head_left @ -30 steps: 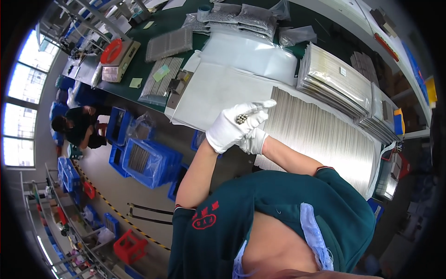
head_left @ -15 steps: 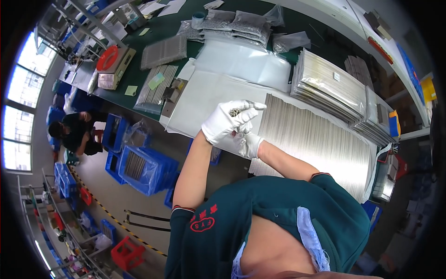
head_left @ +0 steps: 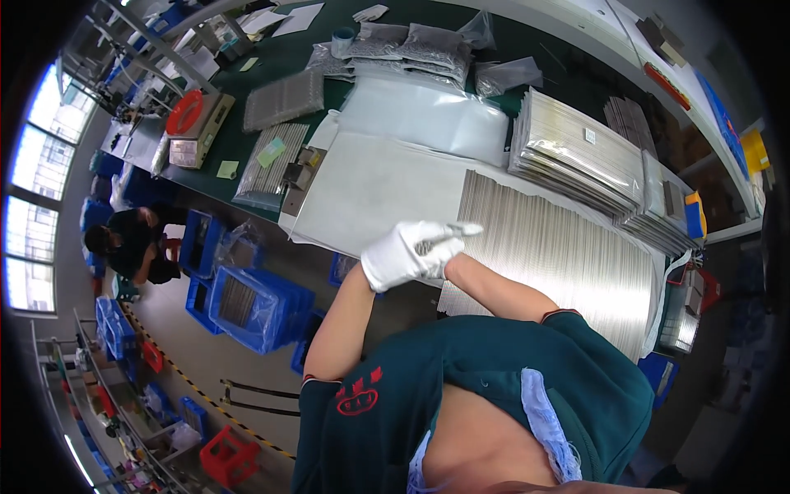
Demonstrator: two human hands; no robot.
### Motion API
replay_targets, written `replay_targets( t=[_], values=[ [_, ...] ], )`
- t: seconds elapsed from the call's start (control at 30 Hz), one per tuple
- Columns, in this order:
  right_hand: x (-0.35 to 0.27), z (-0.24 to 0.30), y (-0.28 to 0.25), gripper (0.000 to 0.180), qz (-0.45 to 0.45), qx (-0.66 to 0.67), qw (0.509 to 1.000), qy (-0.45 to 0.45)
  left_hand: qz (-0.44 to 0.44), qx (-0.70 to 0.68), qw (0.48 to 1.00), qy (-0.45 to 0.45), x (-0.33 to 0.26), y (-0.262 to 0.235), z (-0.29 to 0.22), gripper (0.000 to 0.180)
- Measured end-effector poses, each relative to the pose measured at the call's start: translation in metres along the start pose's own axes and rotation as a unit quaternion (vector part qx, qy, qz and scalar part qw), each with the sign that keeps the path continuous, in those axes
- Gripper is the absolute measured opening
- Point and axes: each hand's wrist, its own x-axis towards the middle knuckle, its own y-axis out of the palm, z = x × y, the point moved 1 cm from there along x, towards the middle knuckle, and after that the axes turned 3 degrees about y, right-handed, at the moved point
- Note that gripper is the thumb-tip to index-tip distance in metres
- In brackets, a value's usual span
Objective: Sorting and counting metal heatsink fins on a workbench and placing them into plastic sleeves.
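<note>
My left hand [head_left: 390, 258], in a white glove, is curled round a small cluster of grey metal pieces [head_left: 424, 247]. Their exact kind is too small and blurred to tell. Close against it is my right hand [head_left: 439, 267], also gloved; it is mostly hidden behind the left, and its fingers cannot be made out. Both hands are held over the front edge of the workbench. Just right of them lies a wide layer of thin silver rods [head_left: 551, 255], packed side by side on a white sheet [head_left: 378, 181].
Bagged rod bundles [head_left: 576, 148] are stacked at the back right. Behind the sheet lie bags of small grey parts [head_left: 436, 45]. A scale [head_left: 202, 136] with a red ring stands at the left. Blue crates [head_left: 263, 309] and a seated person [head_left: 132, 243] are beyond the bench.
Both hands have come down and nearer to my body, from over the white sheet to the bench's front edge. The left hand has turned, so less of the metal cluster shows.
</note>
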Motion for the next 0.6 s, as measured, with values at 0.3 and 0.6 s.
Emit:
replay_targets(
  t=[0.3, 0.6],
  values=[
    [-0.024, 0.095, 0.081, 0.042, 0.0, 0.103, 0.982, -0.161, 0.044, 0.127, 0.981, -0.138, -0.097, -0.015, 0.028, 0.068],
    [-0.001, 0.029, 0.053, 0.024, 0.076, -0.489, 0.79, -0.363, -0.257, 0.128, 0.958, 0.018, -0.002, -0.01, 0.013, 0.048]
  ],
)
